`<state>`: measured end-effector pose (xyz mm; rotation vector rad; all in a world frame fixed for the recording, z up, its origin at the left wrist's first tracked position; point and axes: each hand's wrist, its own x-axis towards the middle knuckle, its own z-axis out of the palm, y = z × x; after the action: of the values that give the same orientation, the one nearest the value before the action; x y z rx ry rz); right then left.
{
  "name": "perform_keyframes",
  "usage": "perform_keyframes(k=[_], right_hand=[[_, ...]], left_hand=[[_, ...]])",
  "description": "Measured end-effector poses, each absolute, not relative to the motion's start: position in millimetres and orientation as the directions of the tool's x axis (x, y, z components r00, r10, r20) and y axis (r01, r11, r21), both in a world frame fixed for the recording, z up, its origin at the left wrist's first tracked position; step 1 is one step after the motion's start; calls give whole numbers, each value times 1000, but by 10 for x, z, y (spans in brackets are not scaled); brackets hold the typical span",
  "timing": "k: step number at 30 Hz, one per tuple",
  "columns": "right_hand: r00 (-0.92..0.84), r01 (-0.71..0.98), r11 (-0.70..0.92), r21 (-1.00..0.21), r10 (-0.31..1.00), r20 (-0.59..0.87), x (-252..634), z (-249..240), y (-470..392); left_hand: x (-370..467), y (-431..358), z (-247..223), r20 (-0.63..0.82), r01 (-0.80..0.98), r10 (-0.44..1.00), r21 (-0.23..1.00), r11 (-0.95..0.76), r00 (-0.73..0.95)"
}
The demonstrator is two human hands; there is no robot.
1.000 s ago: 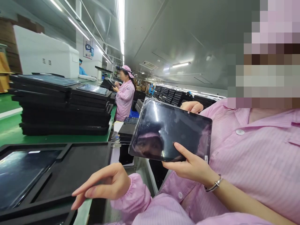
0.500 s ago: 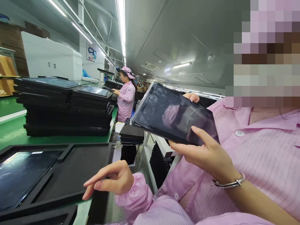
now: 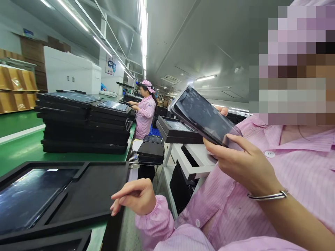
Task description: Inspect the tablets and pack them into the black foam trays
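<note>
My right hand (image 3: 136,197), in a pink cuffed sleeve, hovers at the right edge of a black tray (image 3: 99,191). Its fingers are loosely bent, the tips apart, and nothing is in them. In the tray's left recess lies a dark tablet screen (image 3: 31,198) with a glossy surface; the right recess is bare. My left hand is out of view. A co-worker at the right, close by, holds another dark tablet (image 3: 204,115) tilted, with both hands. The near hand (image 3: 240,157) wears a silver bracelet; the far one is mostly hidden behind the tablet.
Stacked black trays (image 3: 83,129) stand on the green table (image 3: 28,143) behind the front tray. More trays (image 3: 180,130) rest on a white cart (image 3: 193,170). Another person (image 3: 145,113) in pink works farther back. A wire rack (image 3: 134,157) stands between table and cart.
The view has swung slightly left. My right hand has drawn a little to the right over the tray's edge. The co-worker's tablet has turned more edge-on, so its screen shows narrower.
</note>
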<state>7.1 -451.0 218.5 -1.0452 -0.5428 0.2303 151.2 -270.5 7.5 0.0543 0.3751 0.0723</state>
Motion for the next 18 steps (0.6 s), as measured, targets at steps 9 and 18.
perform_keyframes(k=[9,18], right_hand=[[818,94,506,-858,451,356,68,2242,-4624],[867,-257,584,770,491,-83,-63,2310,-4440]], left_hand=[[1451,-3575,339,235,-18,71,-218,976,969],[1456,-4084,988,526,704,-543,-164,691,655]])
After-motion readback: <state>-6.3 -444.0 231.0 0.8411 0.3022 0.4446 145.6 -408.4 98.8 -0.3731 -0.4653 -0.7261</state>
